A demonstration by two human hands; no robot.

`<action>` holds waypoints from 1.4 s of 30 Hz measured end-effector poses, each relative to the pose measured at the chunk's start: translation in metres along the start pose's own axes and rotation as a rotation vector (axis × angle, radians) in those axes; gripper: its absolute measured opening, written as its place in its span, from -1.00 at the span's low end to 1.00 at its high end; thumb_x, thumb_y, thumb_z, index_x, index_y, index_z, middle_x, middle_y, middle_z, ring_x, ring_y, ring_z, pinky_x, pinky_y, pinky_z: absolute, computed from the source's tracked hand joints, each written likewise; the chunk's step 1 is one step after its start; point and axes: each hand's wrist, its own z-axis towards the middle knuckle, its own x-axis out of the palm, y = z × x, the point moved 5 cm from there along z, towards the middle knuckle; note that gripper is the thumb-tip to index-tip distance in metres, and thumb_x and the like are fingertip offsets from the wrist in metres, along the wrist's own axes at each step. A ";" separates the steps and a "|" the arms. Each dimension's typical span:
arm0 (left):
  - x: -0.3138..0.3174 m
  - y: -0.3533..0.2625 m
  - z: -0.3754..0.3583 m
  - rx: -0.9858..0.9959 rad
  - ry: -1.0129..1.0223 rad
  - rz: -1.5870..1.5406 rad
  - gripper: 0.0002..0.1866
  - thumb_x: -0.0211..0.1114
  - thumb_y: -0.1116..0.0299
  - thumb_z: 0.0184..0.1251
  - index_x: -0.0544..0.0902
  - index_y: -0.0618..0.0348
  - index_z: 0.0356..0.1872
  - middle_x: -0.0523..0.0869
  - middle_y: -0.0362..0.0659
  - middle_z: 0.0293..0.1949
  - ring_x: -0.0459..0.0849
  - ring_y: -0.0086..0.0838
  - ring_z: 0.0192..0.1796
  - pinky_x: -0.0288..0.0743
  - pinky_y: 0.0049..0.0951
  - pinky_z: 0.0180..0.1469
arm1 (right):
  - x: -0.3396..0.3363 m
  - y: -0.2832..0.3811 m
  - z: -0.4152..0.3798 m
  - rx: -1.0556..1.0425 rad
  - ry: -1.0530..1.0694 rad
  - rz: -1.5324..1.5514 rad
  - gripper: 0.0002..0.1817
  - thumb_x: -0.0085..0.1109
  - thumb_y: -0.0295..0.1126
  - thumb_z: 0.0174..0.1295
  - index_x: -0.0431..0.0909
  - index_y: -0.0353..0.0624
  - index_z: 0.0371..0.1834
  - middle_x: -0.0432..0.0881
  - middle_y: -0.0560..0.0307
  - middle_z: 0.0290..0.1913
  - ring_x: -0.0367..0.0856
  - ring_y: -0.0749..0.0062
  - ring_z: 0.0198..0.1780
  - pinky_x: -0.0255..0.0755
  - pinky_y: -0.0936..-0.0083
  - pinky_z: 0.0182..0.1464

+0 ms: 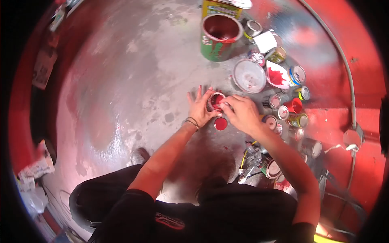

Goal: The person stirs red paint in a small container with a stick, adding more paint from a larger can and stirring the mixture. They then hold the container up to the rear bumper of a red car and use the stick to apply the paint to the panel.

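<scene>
A small paint can (216, 101) with red paint inside stands on the grey floor in front of me. My left hand (199, 107) steadies it from the left, thumb and index finger around its side and the other fingers spread. At the can's mouth, on the right, my right hand (242, 112) has its fingers bent together over the rim. What those fingers pinch, if anything, is hidden. Just below the can lies a round red lid (221, 124), apart from both hands.
A large green bucket (219, 48), dark red inside, stands ahead. To the right are a grey round lid (249, 76), a white piece with red paint (277, 75), a red cup (295, 105) and several paint cans (297, 75). A spray gun (252, 160) lies near my right forearm.
</scene>
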 end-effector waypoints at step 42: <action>0.251 -0.312 0.203 0.674 0.588 0.680 -0.11 0.71 -0.06 0.11 0.63 0.10 0.47 0.71 -0.06 0.44 0.49 -0.15 0.62 0.08 0.34 0.74 | 0.158 -0.092 0.019 -0.461 -0.677 3.672 -0.68 0.14 -0.13 0.64 0.61 -0.08 0.24 0.67 0.16 0.13 0.70 0.20 0.20 0.38 -0.03 0.49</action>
